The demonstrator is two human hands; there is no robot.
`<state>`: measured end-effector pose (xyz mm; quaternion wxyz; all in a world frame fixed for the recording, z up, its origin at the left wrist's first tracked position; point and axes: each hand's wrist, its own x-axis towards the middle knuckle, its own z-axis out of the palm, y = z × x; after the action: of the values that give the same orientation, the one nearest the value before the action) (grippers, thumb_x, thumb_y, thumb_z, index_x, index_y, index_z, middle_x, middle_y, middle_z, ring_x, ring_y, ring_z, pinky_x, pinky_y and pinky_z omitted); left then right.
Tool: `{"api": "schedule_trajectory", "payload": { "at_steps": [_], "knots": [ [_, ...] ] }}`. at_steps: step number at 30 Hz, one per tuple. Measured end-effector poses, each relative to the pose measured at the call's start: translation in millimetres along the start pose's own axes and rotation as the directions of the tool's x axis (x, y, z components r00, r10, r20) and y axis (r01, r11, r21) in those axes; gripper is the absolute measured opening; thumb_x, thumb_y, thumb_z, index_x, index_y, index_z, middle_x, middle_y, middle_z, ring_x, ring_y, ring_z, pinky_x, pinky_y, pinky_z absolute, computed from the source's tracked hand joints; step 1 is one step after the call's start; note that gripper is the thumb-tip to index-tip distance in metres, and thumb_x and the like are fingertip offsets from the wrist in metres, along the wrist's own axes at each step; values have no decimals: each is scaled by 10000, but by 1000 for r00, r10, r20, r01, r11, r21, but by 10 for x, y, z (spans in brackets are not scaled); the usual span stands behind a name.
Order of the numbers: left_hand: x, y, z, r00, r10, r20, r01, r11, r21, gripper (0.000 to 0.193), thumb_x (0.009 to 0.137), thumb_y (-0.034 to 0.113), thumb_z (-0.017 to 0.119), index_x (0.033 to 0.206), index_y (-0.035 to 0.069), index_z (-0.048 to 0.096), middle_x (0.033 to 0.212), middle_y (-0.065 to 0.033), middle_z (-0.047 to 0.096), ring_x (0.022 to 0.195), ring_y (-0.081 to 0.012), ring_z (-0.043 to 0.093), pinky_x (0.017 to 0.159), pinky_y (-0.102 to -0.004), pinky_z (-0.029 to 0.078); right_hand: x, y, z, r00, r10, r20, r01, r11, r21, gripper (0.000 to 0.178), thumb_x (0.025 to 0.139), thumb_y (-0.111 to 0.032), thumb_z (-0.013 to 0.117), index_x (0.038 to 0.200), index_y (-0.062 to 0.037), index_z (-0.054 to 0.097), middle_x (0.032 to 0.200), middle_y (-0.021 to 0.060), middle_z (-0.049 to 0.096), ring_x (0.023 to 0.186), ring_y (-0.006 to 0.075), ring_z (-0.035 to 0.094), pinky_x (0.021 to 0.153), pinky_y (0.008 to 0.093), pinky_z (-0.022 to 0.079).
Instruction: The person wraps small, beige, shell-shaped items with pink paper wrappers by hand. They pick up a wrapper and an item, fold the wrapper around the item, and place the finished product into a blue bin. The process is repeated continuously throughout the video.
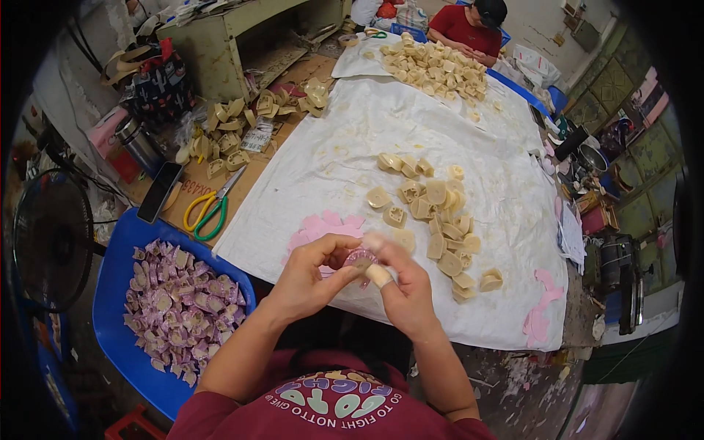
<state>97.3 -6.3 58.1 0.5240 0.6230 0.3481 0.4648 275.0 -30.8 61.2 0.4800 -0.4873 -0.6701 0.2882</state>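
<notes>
Both hands meet over the near edge of the white-covered table, holding one small beige piece with a purple patterned wrap (361, 258). My left hand (312, 275) pinches it from the left with thumb and fingers. From the right, my right hand (405, 286) grips it; its upper fingers are blurred, and its thumb wears a pale covering. Much of the piece is hidden by the fingers. Just beyond my left hand lie flat pink cut-outs (317, 229). A loose pile of bare beige molded pieces (438, 213) spreads out past my right hand.
A blue bin (117, 323) at lower left holds many purple-wrapped pieces (183, 308). Scissors (209, 209), a phone (160, 192) and a steel flask (139, 143) lie or stand on the left. Far off, a person in red (466, 33) sits by a larger beige heap (433, 67).
</notes>
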Motion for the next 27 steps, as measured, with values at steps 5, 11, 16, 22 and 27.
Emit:
{"api": "schedule_trajectory", "payload": {
  "at_steps": [5, 11, 16, 22, 27],
  "knots": [
    [-87, 65, 175, 949, 228, -216, -184, 961, 205, 361, 821, 30, 708, 1163, -1, 596, 875, -65, 651, 755, -116, 615, 673, -269, 507, -234, 51, 69, 936, 342, 80, -331, 784, 525, 210, 953, -129, 567, 1063, 34, 639, 940, 64, 659, 837, 114, 592, 779, 260, 474],
    [-105, 81, 270, 949, 111, -295, -176, 963, -202, 355, 899, 157, 624, 1204, -21, 590, 942, -101, 648, 792, -183, 627, 754, -275, 501, -273, -132, 159, 938, 306, 162, -346, 796, 497, 260, 989, -202, 521, 915, 11, 651, 766, 25, 638, 689, 75, 566, 645, 237, 463],
    [-164, 100, 84, 991, -135, 14, 129, 899, -419, 498, 1015, 337, 390, 1194, -89, 575, 1040, -229, 664, 845, -242, 668, 743, -312, 544, -347, -256, 454, 893, 342, 292, -446, 589, 674, 322, 999, -269, 493, 855, -10, 620, 713, 34, 609, 581, 80, 519, 541, 231, 419],
    [-374, 76, -287, 973, -216, -85, 134, 821, -555, 302, 969, 191, 486, 1087, -44, 635, 806, -152, 693, 553, -144, 624, 515, -258, 513, -296, -218, 786, 737, 364, 569, -671, 499, 549, 317, 1001, -286, 488, 891, -21, 622, 793, 65, 634, 649, 109, 576, 589, 248, 462],
    [-853, -184, -867, 865, -48, -500, 65, 998, 16, 193, 932, 147, 560, 862, -5, 656, 665, -90, 655, 524, -118, 603, 484, -240, 477, -470, -126, 833, 854, 186, 485, -343, 904, 257, 288, 994, -239, 492, 939, 5, 636, 912, 65, 672, 809, 126, 618, 752, 252, 482]
  ]
}}
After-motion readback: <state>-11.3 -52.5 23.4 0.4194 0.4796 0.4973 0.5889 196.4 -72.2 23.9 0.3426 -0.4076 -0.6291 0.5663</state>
